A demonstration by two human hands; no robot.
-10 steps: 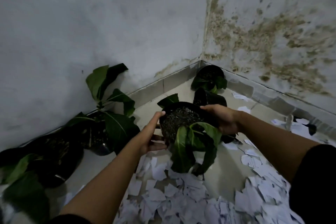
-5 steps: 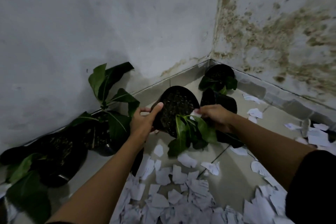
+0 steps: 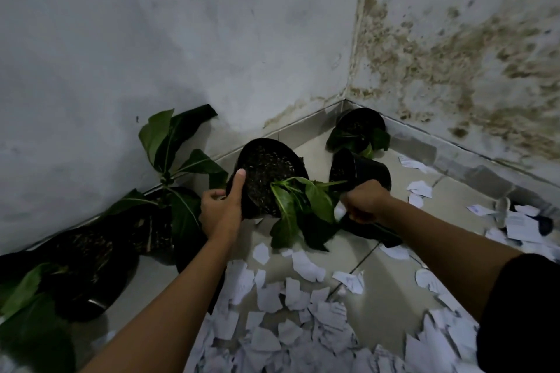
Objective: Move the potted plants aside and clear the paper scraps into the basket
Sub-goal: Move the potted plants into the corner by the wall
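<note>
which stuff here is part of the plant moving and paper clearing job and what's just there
Part of the job:
- held potted plant, gripped by left hand
- right hand
- other potted plants
- paper scraps

Just there:
- stained wall
- tiled floor

No basket is in view.

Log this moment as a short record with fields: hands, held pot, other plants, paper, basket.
left hand: left hand grips the rim of the held black pot, thumb up along its edge
right hand: right hand curled at that pot's right side, behind the leaves; exact grip hidden
held pot: tilted toward the camera, soil showing, leaves drooping
other plants: two along the left wall, two near the corner
paper scraps: scattered across the floor tiles
basket: not in view
</note>
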